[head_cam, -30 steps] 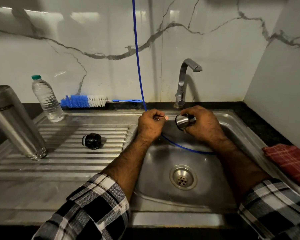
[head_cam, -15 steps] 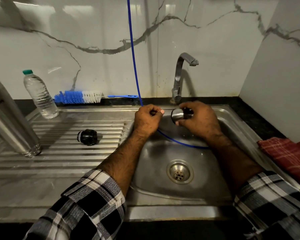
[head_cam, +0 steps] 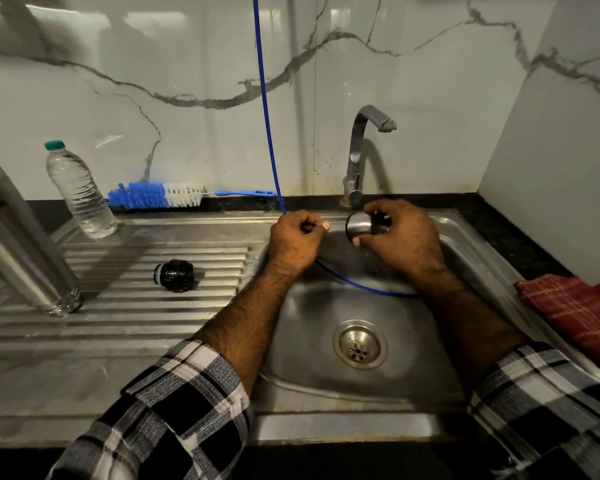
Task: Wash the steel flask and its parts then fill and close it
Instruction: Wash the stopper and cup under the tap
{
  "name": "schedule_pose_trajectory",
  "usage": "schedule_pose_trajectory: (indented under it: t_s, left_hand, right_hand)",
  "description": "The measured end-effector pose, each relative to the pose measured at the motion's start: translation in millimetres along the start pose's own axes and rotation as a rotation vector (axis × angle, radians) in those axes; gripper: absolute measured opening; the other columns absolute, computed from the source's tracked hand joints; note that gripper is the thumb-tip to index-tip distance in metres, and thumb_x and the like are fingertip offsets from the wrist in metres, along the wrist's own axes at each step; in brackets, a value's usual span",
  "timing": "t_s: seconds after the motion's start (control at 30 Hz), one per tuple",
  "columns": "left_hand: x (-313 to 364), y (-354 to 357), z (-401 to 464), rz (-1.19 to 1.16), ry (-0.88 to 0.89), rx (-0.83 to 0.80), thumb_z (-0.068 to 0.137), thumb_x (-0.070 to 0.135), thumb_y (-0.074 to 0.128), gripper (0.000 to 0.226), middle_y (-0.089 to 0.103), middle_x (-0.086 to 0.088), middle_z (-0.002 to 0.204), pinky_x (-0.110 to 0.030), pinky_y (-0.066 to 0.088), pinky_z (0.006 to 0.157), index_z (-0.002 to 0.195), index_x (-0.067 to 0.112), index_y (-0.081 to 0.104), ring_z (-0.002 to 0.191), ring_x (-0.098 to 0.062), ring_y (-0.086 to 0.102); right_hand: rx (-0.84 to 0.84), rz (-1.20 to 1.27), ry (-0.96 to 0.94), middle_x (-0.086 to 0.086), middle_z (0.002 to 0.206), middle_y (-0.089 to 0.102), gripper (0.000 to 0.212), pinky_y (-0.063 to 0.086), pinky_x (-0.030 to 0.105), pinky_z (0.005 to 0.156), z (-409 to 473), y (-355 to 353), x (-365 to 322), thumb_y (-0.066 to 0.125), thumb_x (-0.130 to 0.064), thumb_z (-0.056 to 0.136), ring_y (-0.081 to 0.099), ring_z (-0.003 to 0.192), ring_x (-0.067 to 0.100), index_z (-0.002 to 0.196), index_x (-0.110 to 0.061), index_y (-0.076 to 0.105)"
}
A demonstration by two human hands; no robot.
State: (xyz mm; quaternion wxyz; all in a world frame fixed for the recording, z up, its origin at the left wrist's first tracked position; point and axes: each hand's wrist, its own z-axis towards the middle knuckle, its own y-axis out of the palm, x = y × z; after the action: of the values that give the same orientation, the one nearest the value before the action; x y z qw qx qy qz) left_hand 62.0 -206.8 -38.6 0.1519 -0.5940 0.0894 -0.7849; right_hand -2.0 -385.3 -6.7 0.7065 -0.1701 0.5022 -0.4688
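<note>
The steel flask [head_cam: 21,251] stands upside down on the drainboard at far left. Its black inner stopper [head_cam: 175,275] lies on its side on the ribbed drainboard. Over the basin, just under the tap [head_cam: 362,147], my right hand [head_cam: 406,240] grips the small steel cap [head_cam: 359,226], its black inside turned toward the hand. My left hand [head_cam: 297,240] is closed beside it, pinching the thin blue hose [head_cam: 267,109] that hangs down from above and runs across the basin behind my wrists.
A clear plastic water bottle [head_cam: 78,192] with a green lid stands at the back left. A blue-and-white bottle brush [head_cam: 160,196] lies along the wall. A red checked cloth [head_cam: 575,313] sits on the right counter. The sink basin [head_cam: 309,341] has a steel drain [head_cam: 360,344].
Both hands stay together under the tap; the right hand has turned the steel cap slightly. The scene shifts a little because my head moved.
</note>
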Motion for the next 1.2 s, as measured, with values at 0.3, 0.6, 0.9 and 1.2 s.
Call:
schedule_pose_trajectory:
  t_s: [0.3,0.6,0.9,1.2]
  left_hand:
    - [-3.1,0.4,1.1,-0.049,0.006,0.015,0.091,0.022,0.083,0.014,0.074,0.007,0.091,-0.042,0.065,0.088,0.091,0.031,0.071,0.090,-0.013,0.073]
    - [-3.4,1.1,-0.6,-0.086,0.020,0.007,0.092,0.019,0.083,0.011,0.075,-0.001,0.088,-0.045,0.066,0.085,0.094,0.025,0.074,0.086,-0.022,0.076]
    - [-4.3,3.1,-0.5,-0.069,-0.022,-0.003,0.092,0.019,0.082,0.009,0.077,0.001,0.087,-0.043,0.066,0.085,0.093,0.025,0.076,0.085,-0.018,0.076]
    - [-7.6,4.0,2.0,-0.085,-0.009,-0.014,0.092,0.017,0.082,0.009,0.077,-0.001,0.082,-0.045,0.066,0.082,0.090,0.023,0.075,0.077,-0.020,0.077]
  right_hand:
    - [0.062,0.030,0.000,-0.009,0.116,0.061,0.059,0.051,0.028,0.092,3.9,2.5,4.2,0.094,-0.036,0.074,0.060,0.106,0.011,0.126,-0.026,0.068]
    - [-0.054,-0.029,0.084,-0.002,0.109,0.069,0.054,0.049,0.028,0.083,2.6,1.4,7.7,0.098,-0.034,0.068,0.065,0.102,0.018,0.113,-0.027,0.068]
    - [0.112,0.048,0.026,-0.002,0.119,0.063,0.058,0.053,0.030,0.088,0.3,1.3,3.8,0.096,-0.035,0.070,0.061,0.106,0.016,0.119,-0.025,0.067]
    - [-0.031,-0.004,0.070,-0.002,0.107,0.067,0.049,0.049,0.028,0.079,-0.6,6.5,4.7,0.097,-0.032,0.067,0.063,0.096,0.017,0.102,-0.029,0.065]
